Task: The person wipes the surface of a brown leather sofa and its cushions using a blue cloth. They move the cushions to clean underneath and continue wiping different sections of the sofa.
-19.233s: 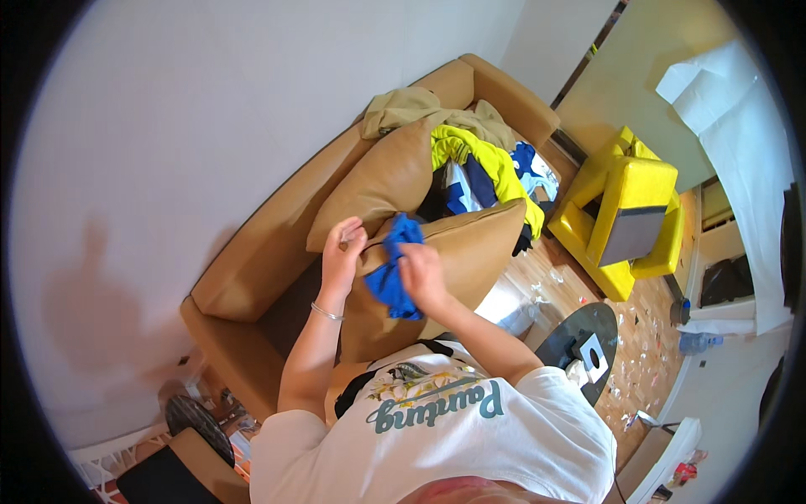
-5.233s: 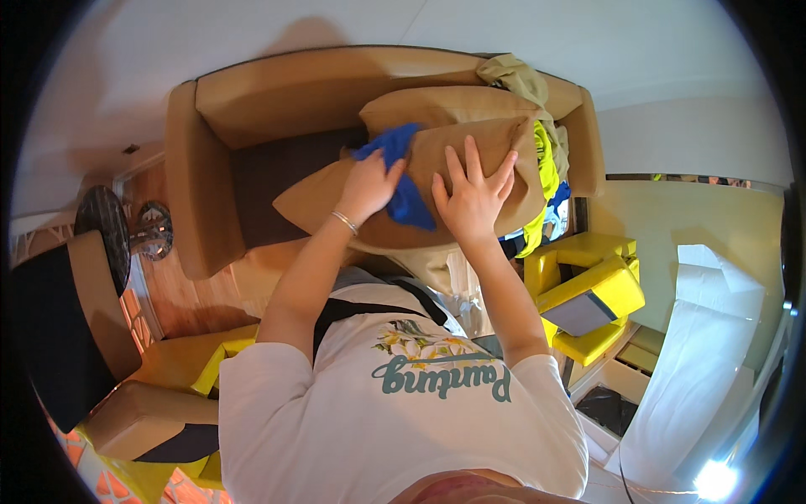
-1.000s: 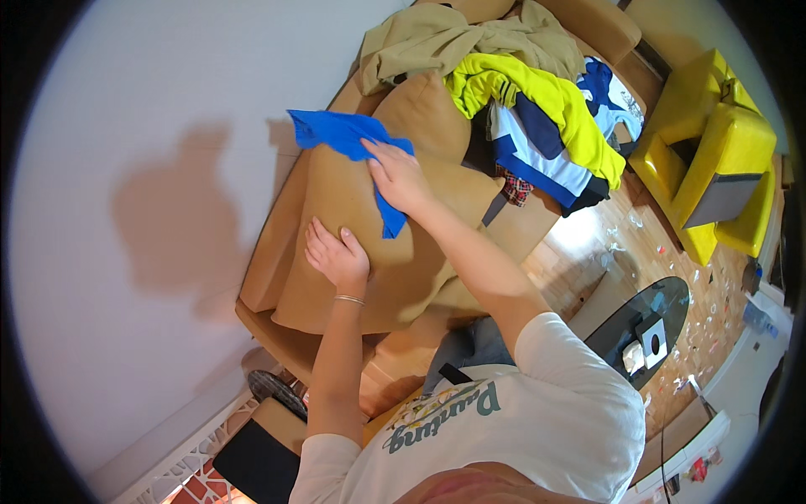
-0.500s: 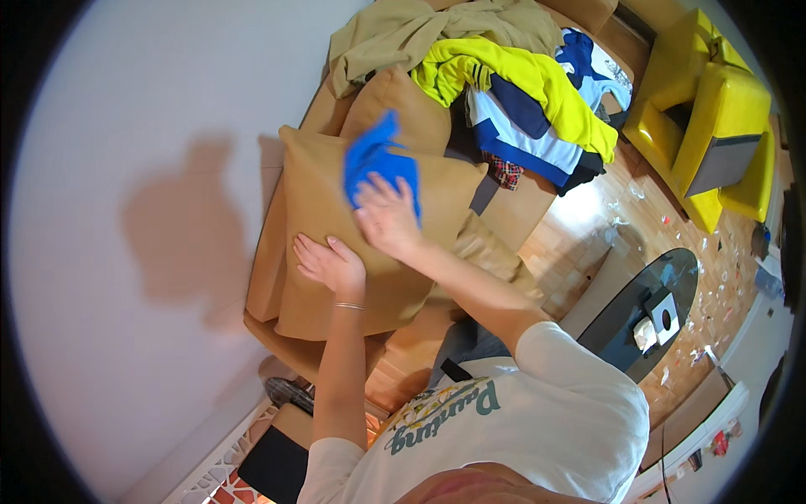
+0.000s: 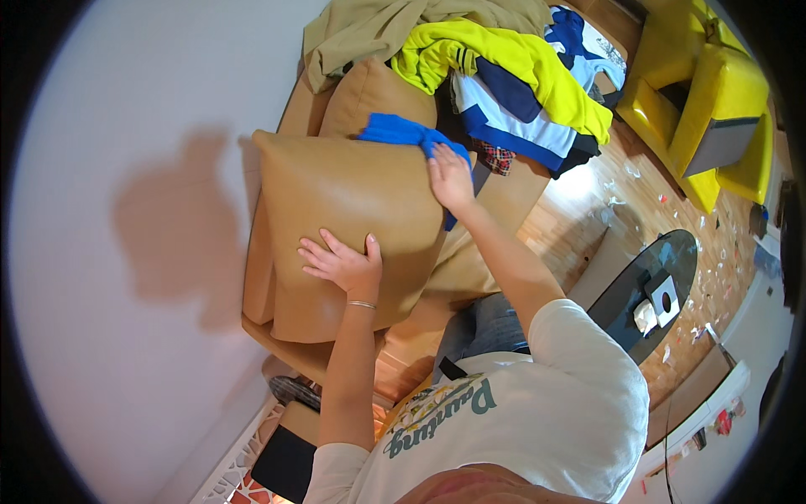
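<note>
A square tan leather cushion [image 5: 344, 189] leans on the sofa in front of me. My left hand [image 5: 344, 265] lies on its face, fingers spread and holding nothing. At the cushion's right upper edge, my right hand [image 5: 453, 178] grips a blue cloth [image 5: 399, 128]. Part of the cloth drapes leftward along the top edge; another end shows below the hand at the cushion's side. The right fingertips are partly hidden in the cloth. Behind stands a second tan cushion [image 5: 369, 92], leaning on the backrest.
Piled clothes lie on the sofa's far part: a neon yellow garment [image 5: 537, 71], a blue-and-white one [image 5: 508, 122] and a khaki one [image 5: 361, 42]. A yellow chair [image 5: 714, 109] stands far right. A dark oval table [image 5: 621, 315] holds a tissue box [image 5: 663, 301]. Scraps litter the wooden floor.
My right hand has moved right with the blue cloth, from the cushion's upper middle to its right edge. My left hand has shifted slightly right, still flat on the cushion.
</note>
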The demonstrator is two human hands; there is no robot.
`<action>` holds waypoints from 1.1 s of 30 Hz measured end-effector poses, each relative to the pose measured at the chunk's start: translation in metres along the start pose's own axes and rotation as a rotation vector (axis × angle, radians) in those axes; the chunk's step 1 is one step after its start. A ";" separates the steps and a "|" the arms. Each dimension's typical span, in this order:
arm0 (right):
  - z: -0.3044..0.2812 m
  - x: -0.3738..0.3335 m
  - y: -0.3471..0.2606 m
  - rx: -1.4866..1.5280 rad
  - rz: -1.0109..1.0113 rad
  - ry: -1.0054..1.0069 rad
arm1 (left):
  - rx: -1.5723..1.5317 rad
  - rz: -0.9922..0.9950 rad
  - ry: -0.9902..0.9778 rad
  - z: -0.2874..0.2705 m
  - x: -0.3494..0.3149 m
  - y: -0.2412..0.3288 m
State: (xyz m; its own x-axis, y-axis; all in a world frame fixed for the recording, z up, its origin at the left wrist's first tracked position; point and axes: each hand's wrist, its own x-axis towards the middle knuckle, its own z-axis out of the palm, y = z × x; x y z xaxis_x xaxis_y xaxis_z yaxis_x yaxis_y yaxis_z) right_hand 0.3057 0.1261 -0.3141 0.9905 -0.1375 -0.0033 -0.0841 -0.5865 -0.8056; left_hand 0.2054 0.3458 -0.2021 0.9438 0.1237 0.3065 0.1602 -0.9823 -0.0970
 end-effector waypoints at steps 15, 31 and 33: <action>0.011 -0.152 -0.073 0.168 -0.375 -0.229 | 0.022 0.018 0.005 0.008 0.009 -0.014; 0.024 -0.075 -0.006 0.169 0.157 0.226 | -0.032 0.031 0.006 0.009 0.006 -0.012; 0.042 -0.132 -0.037 0.177 0.099 0.260 | -0.038 0.026 0.003 0.006 0.008 -0.013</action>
State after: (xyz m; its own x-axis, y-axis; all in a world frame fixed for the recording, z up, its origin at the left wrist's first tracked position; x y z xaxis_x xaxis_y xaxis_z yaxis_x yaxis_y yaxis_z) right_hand 0.1825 0.1999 -0.3086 0.9155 -0.3996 0.0466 -0.1354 -0.4152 -0.8996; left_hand 0.2127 0.3600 -0.2041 0.9468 0.0973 0.3067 0.1242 -0.9898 -0.0694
